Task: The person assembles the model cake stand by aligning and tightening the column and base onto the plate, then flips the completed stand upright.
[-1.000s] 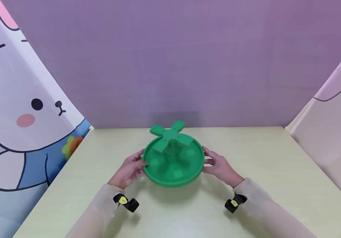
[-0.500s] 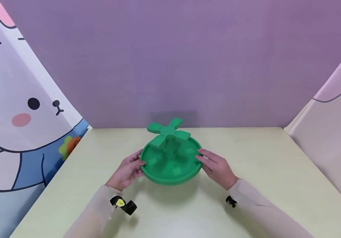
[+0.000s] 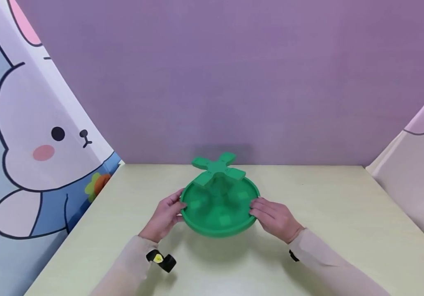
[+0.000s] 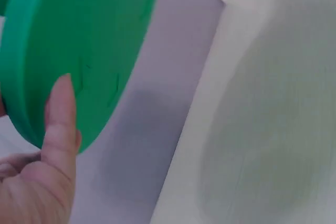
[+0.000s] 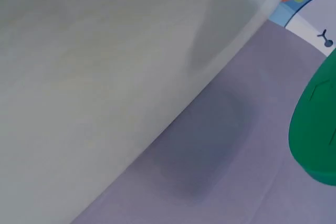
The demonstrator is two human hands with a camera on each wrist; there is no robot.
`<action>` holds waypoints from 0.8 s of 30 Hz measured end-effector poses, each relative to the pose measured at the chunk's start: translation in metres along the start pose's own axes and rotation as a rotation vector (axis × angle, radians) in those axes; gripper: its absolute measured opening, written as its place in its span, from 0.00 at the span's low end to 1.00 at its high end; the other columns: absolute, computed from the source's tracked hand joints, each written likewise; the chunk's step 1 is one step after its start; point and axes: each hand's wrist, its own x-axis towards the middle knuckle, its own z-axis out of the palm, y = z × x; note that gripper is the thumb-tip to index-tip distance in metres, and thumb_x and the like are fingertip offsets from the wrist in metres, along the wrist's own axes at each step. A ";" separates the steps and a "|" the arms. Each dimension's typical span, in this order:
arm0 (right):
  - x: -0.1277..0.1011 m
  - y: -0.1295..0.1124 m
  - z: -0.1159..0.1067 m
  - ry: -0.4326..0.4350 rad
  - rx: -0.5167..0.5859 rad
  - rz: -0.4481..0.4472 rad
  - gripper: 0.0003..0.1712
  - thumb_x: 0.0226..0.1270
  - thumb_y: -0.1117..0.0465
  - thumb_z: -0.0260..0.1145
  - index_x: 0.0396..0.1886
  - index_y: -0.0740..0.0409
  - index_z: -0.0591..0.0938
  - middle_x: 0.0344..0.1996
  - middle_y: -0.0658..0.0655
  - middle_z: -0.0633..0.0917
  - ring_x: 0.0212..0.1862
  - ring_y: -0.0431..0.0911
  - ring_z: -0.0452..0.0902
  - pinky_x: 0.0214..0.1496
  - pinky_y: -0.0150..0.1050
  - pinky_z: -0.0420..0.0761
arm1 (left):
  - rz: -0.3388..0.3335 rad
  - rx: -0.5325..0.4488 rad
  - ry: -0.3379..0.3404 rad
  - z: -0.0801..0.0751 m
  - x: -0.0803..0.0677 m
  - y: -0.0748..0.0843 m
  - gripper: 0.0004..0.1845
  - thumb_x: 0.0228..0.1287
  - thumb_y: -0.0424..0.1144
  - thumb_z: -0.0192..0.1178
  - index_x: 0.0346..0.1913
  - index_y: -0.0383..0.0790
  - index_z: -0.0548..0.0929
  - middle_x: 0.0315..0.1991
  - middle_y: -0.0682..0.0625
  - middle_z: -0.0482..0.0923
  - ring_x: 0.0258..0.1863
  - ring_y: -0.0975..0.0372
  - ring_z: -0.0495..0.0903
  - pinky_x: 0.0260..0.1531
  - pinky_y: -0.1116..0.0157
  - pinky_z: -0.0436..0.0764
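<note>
A green round tray (image 3: 212, 224) with a raised rim is held tilted above the table, casting a shadow below. On a post at its middle stands a green four-armed cross piece (image 3: 217, 167). My left hand (image 3: 163, 216) grips the tray's left rim, thumb over the edge. In the left wrist view, a finger of the left hand (image 4: 50, 166) lies along the tray's flat underside (image 4: 94, 40). At the right rim, my right hand (image 3: 276, 220) holds on with its fingers over the edge; its thumb is hidden. The right wrist view shows only part of the underside (image 5: 317, 129).
The pale wooden table (image 3: 326, 205) lies beneath, and a purple cloth wall (image 3: 234, 82) stands behind it. A rabbit-print cloth (image 3: 26, 115) hangs at the left, and a pale printed cloth (image 3: 415, 176) at the right. A black wrist strap (image 3: 161, 260) sits on the left sleeve.
My right hand has shifted its hold, from fingers outside the rim to fingers over the rim's top. The left hand keeps its grip. The tray stays raised, and the head view has shifted slightly.
</note>
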 end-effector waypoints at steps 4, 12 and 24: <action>0.002 0.000 -0.004 0.023 -0.005 0.045 0.12 0.72 0.71 0.53 0.31 0.66 0.81 0.30 0.60 0.85 0.31 0.50 0.83 0.38 0.40 0.83 | 0.096 0.157 0.022 0.001 0.000 -0.005 0.26 0.73 0.32 0.45 0.70 0.27 0.60 0.53 0.35 0.75 0.36 0.65 0.81 0.39 0.66 0.82; 0.008 0.001 -0.006 0.074 0.031 0.137 0.12 0.70 0.72 0.53 0.30 0.70 0.81 0.28 0.61 0.85 0.30 0.54 0.82 0.43 0.39 0.82 | 0.559 0.671 0.071 -0.013 0.001 -0.010 0.29 0.54 0.16 0.59 0.62 0.24 0.68 0.56 0.33 0.73 0.47 0.51 0.78 0.48 0.51 0.78; 0.017 -0.022 -0.008 0.075 0.141 0.435 0.15 0.72 0.65 0.52 0.29 0.67 0.81 0.29 0.62 0.85 0.33 0.51 0.83 0.51 0.30 0.77 | 0.931 0.678 0.110 -0.012 0.000 -0.004 0.26 0.43 0.13 0.66 0.50 0.27 0.78 0.50 0.35 0.78 0.55 0.49 0.76 0.59 0.72 0.67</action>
